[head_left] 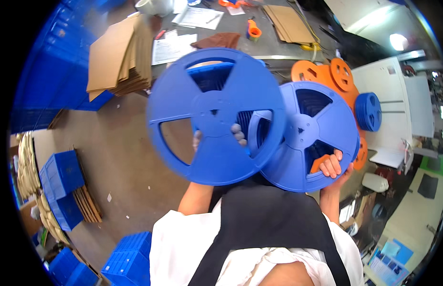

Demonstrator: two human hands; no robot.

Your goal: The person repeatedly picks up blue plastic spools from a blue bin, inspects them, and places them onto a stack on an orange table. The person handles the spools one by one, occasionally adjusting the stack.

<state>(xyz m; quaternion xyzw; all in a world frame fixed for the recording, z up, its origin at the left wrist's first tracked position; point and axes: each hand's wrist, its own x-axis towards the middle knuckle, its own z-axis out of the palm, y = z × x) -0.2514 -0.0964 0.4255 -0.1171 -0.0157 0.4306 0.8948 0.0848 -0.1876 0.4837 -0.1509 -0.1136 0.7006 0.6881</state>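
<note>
A large blue plastic reel (221,159) with three wide openings is held up in front of me. My left hand (239,135) is behind it, with greyish fingertips curled and showing through the openings; the palm is hidden. To its right, partly overlapped, is a second, lighter blue reel (300,128). My right hand (332,167) grips this one at its lower right rim, with fingers bent through an opening. Dark ribbed edges show through the upper openings of both reels.
Orange reels (341,74) and a stack of blue reels (368,112) lie at the right. Ahead, a grey workbench (274,47) bears papers, a tape dispenser (253,31) and cardboard sheets (288,24). More cardboard (119,55) and blue crates (61,174) stand at the left.
</note>
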